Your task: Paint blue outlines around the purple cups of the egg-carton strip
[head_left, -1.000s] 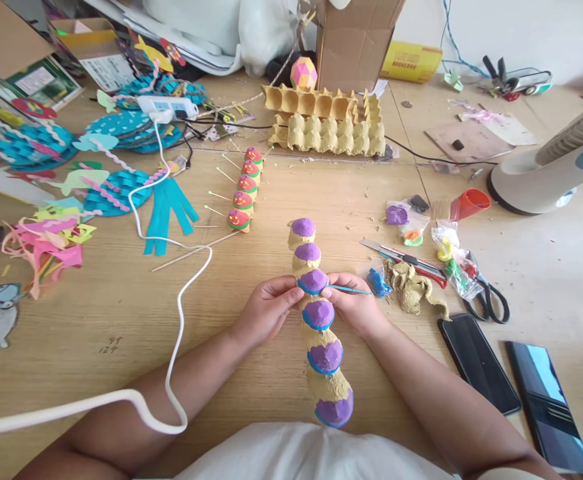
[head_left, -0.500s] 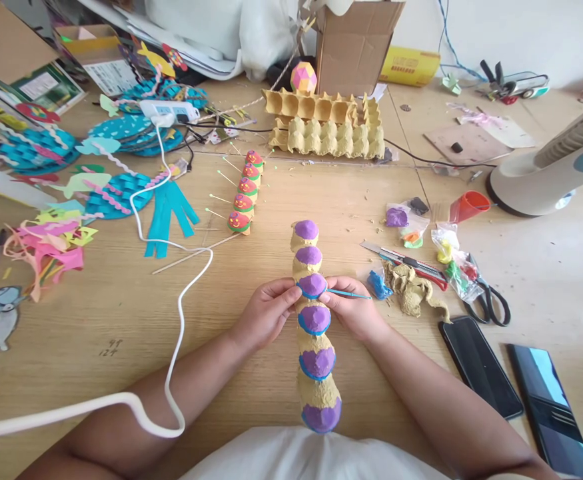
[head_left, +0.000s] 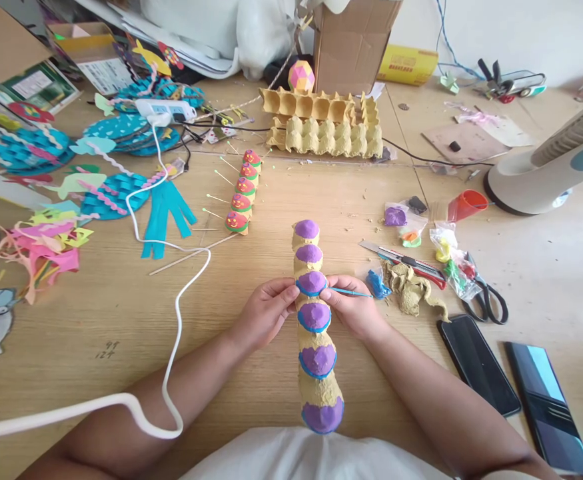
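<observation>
The left hand (head_left: 271,310) and right hand (head_left: 354,307) pinch the two sides of a bumpy egg-carton strip (head_left: 316,317), over the tabletop (head_left: 121,293). It has purple tops, some with blue edges. The right hand has a thin blue stick (head_left: 348,292) too. Blue clay (head_left: 378,284) sits near that hand.

We look down on a broad, light wooden table (head_left: 126,287) with visible grain and thin dark seams across its far part. Beyond its far right edge we see a plain white wall (head_left: 536,33), where a blue cord (head_left: 448,43) hangs. A tall brown cardboard box (head_left: 354,50) stands at the far middle, and a white, slatted appliance (head_left: 516,180) stands at the right. Pale, soft light brightens the tabletop on the right.
</observation>
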The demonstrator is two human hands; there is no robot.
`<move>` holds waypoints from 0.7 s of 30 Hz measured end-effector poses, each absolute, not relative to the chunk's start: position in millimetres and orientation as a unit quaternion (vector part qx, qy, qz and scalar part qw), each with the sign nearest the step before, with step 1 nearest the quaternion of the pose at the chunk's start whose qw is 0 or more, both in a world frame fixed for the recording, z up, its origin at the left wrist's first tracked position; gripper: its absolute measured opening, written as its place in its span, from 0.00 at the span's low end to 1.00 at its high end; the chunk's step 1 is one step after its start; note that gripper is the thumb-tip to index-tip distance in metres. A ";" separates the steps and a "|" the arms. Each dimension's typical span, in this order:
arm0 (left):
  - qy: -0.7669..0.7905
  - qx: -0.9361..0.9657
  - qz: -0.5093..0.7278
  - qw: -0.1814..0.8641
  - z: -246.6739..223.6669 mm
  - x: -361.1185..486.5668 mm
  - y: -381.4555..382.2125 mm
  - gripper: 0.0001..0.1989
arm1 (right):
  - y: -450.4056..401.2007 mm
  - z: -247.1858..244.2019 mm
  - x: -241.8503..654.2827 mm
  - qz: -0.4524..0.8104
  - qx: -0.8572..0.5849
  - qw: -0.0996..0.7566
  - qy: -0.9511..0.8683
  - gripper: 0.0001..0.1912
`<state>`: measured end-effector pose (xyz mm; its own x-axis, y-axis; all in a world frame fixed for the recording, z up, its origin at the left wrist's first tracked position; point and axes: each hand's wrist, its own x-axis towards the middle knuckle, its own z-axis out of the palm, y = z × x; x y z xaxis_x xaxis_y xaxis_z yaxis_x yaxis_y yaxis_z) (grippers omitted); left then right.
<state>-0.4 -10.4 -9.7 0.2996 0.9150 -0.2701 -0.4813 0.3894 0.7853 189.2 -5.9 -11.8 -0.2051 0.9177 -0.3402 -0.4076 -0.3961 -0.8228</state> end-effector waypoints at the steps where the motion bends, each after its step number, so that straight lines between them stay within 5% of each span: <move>1: 0.366 0.309 0.467 0.743 -10.5 -1.1 -10.1 0.20 | -5.9 -11.7 188.9 0.715 -0.430 0.465 -0.295 0.18; 21: 0.485 0.620 0.429 0.443 -7.0 -13.0 -5.2 0.13 | 6.1 4.3 204.4 0.541 -0.464 0.391 -0.582 0.20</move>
<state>-13.0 -5.2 -7.0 0.1615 0.9816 0.1019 0.2227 -0.1368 0.9652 204.4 6.1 4.3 -0.2634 0.9635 -0.0472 0.1167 -0.0167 -0.9930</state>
